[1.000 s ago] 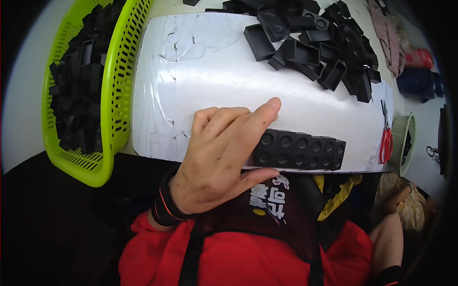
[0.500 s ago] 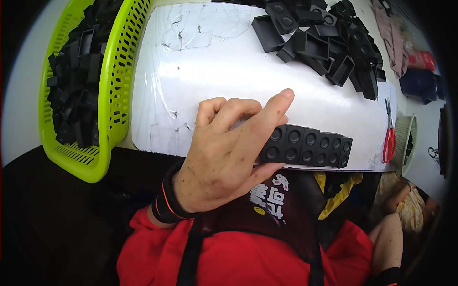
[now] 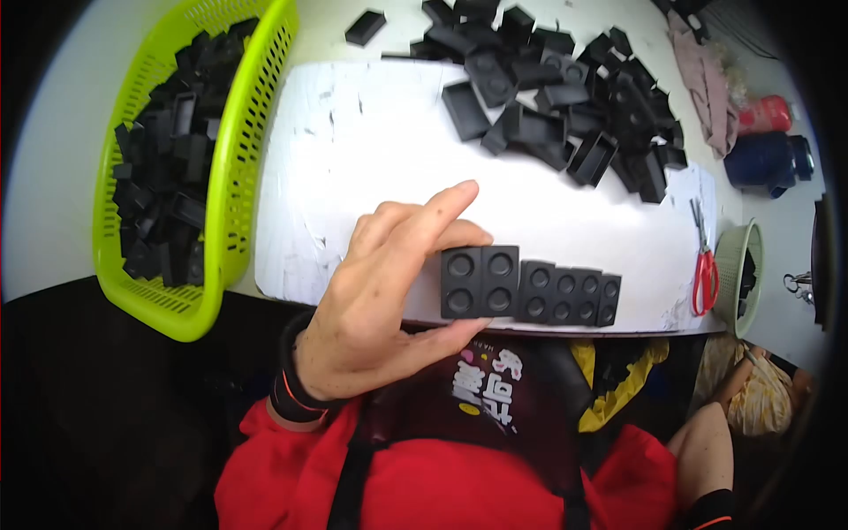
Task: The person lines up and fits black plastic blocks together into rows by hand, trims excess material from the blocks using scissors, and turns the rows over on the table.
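My left hand [image 3: 371,305], a dark band at its wrist, grips two black two-dimpled blocks [image 3: 480,283] side by side, the thumb along their near end and a fingertip at the far end. Its index finger points out over the white board. The two blocks look larger than a row of similar black blocks [image 3: 570,293] just to their right, which stands along the board's near edge. Each block's upper face carries two round recesses. My right hand is out of view; only the bare arm and a wristband show at the lower right.
A green basket [image 3: 231,177] full of black pieces stands on the left. Loose black box-like pieces [image 3: 534,128] are heaped at the back of the white board [image 3: 353,159]. Red-handled scissors [image 3: 705,281] and a pale basket [image 3: 740,274] lie to the right, near a dark blue container [image 3: 767,163].
My left hand has moved left with two blocks in its grip, so they now stand out from the row. The whole view has shifted slightly, showing more of the table's far side.
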`<action>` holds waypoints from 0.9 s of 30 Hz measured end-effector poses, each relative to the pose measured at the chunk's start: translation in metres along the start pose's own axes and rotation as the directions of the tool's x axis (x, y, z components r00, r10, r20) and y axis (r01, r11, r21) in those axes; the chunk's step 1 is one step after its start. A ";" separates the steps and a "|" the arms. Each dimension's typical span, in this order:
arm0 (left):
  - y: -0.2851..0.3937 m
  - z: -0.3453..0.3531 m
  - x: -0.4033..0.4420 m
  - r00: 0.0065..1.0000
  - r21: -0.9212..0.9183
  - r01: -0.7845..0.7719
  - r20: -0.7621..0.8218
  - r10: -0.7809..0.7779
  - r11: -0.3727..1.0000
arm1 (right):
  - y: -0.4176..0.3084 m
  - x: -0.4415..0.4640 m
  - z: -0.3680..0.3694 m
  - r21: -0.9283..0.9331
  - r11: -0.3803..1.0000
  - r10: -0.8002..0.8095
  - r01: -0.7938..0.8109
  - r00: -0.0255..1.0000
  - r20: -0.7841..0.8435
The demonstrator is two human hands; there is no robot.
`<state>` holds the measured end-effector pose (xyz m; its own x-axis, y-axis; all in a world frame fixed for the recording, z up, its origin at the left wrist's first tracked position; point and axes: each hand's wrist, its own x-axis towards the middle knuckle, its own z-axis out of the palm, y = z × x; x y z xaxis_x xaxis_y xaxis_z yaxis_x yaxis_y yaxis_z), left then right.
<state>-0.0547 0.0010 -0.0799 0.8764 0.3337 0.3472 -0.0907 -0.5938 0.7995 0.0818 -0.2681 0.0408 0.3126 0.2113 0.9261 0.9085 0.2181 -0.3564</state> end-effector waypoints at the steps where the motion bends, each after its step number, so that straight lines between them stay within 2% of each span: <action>1: 0.003 -0.001 0.001 1.000 0.013 -0.019 -0.009 0.019 1.000 | 0.002 0.001 0.000 0.004 1.000 -0.016 0.016 1.000 -0.015; 3: 0.011 -0.006 0.007 0.998 -0.068 0.019 -0.051 -0.023 0.998 | 0.006 0.005 0.002 0.020 0.998 -0.065 0.066 0.996 -0.062; 7: 0.030 -0.022 0.024 0.995 -0.013 -0.064 -0.075 0.063 0.998 | 0.017 0.016 0.008 0.058 0.977 -0.193 0.206 0.965 -0.178; 9: 0.037 -0.028 0.032 0.985 0.120 -0.122 -0.107 0.135 0.985 | 0.023 0.021 0.010 0.073 0.963 -0.236 0.258 0.946 -0.221; 12: 0.048 -0.036 0.039 0.980 0.166 -0.154 -0.104 0.172 0.974 | 0.030 0.026 0.013 0.090 0.949 -0.270 0.303 0.925 -0.268; 27: 0.062 -0.041 0.041 0.984 0.153 -0.121 -0.113 0.139 0.981 | 0.045 0.018 0.017 0.122 0.947 -0.238 0.298 0.904 -0.356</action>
<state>-0.0441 0.0079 0.0046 0.7961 0.3282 0.5084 -0.1230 -0.7348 0.6670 0.1233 -0.2384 0.0393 0.1651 -0.2003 0.9657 0.9192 0.3861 -0.0771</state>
